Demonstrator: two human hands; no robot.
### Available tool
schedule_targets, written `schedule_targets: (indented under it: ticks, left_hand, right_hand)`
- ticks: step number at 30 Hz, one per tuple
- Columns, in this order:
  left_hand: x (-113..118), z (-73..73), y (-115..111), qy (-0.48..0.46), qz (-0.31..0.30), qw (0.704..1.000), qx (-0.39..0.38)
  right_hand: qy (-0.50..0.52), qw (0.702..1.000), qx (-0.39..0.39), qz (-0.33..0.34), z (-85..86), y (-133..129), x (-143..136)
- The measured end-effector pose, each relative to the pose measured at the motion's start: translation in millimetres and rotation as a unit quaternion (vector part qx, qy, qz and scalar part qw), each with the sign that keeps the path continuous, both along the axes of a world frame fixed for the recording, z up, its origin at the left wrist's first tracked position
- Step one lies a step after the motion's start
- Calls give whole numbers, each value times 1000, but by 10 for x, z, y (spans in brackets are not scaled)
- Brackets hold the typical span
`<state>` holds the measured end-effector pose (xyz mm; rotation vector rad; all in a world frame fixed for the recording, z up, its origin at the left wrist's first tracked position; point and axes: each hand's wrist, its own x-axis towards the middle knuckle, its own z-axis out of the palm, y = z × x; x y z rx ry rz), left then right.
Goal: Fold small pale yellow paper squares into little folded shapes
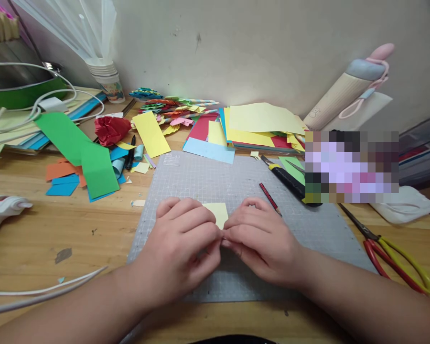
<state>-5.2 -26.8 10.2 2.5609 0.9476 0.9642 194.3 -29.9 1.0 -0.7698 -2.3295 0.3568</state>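
Note:
My left hand (188,243) and my right hand (260,239) meet at their fingertips over the grey cutting mat (186,177). Both are closed in a pinch, with thumbs and forefingers pressed together. A pale yellow paper (218,213) shows between and behind the fingers; its near part is hidden by the hands, so whether the fingertips grip it cannot be made out. Behind my right hand a dark red pencil (270,198) lies on the mat, and a black and yellow cutter (290,181) rests farther right.
Scissors (383,243) with red and yellow handles lie right of the mat. Green paper (96,167), a red paper ball (112,130) and scraps are at the left. A white glue gun (3,212) sits at the left edge. A bottle (344,91) leans against the wall.

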Motion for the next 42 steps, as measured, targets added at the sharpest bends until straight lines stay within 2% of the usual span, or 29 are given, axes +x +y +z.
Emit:
schedule_targets:
  ticks: [9,15,20,23,28,32,34,38,42]
  left_hand:
    - [18,33,20,45,29,998,16]
    - [-47,47,91,41,110,993,3]
    - [-49,38,118,-6,122,991,-52]
    - [-46,32,127,-35,124,989,-79]
    - [-64,27,148,-68,132,981,-126]
    - [-71,30,157,-82,145,976,-143]
    - [-70,36,163,-95,153,972,-153]
    - [-72,51,182,-130,171,961,-171]
    - [-83,48,198,-156,180,953,-187]
  right_hand:
    - [10,999,34,17,21,25,4]
    - [123,991,23,-48,97,43,123]
    - [150,983,-86,-64,47,33,106]
    - [186,973,-127,-49,-19,29,101]
    - [230,949,-202,-69,-108,58,125]
    - [229,905,-358,-19,-156,102,114]
    - [240,879,-412,7,-159,125,100]
    - [262,839,-477,12,-125,154,76]
    - [238,822,-516,-33,-104,157,73]
